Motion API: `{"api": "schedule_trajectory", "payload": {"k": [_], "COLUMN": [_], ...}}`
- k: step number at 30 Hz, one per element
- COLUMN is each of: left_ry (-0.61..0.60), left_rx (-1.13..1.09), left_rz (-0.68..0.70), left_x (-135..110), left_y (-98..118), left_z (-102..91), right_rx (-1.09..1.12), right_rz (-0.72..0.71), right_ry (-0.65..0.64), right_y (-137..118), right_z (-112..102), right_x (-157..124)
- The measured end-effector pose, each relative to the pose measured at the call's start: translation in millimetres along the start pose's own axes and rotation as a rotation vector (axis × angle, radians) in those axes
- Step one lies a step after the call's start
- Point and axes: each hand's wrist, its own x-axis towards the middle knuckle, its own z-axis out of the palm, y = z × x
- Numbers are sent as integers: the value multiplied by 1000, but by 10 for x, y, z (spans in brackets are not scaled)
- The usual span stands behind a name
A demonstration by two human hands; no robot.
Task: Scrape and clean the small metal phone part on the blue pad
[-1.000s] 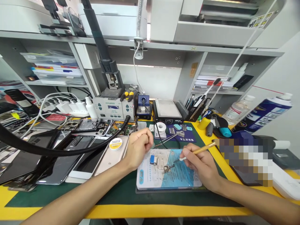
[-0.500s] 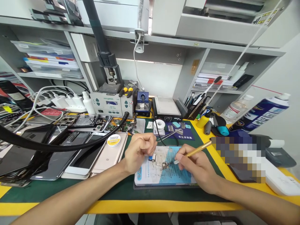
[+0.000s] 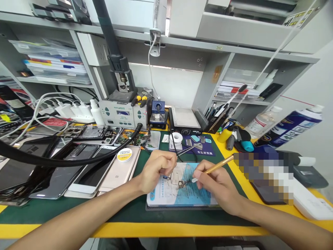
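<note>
My left hand is closed in a loose fist above the left part of a blue-and-white work pad. What its fingers hold, if anything, is hidden; a small blue and silver piece shows just beneath them. In my right hand is a slim gold-handled tool, gripped like a pen, its pale tip pointing left. That tip is close to a small dark metal part on the pad. Silver tweezers lie behind the pad, partly hidden by my left hand.
Several phones, one a gold phone, lie to the left under a thick black hose. Behind are a rework station, a solder spool and a flat heating plate. A spray can stands right.
My left hand has shifted slightly right over the pad, covering more of the blue piece. The right hand keeps nearly the same place with its tool. The view has moved a little.
</note>
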Motion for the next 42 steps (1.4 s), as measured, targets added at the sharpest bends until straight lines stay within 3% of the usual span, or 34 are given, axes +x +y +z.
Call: {"api": "schedule_trajectory", "payload": {"k": [21, 27, 34, 42], "left_ry": [35, 43, 48, 44], "left_rx": [270, 273, 268, 272], "left_rz": [-39, -48, -55, -58], "left_x": [23, 18, 34, 41], "left_y": [113, 110, 126, 169], "left_z": [90, 99, 113, 144], "right_rx": [-111, -68, 77, 103], "right_rz": [-10, 41, 150, 170], "right_ry": [-17, -11, -101, -83], "right_y": [26, -3, -16, -56], "right_z": [30, 4, -64, -34], "right_x": [-19, 5, 72, 55]}}
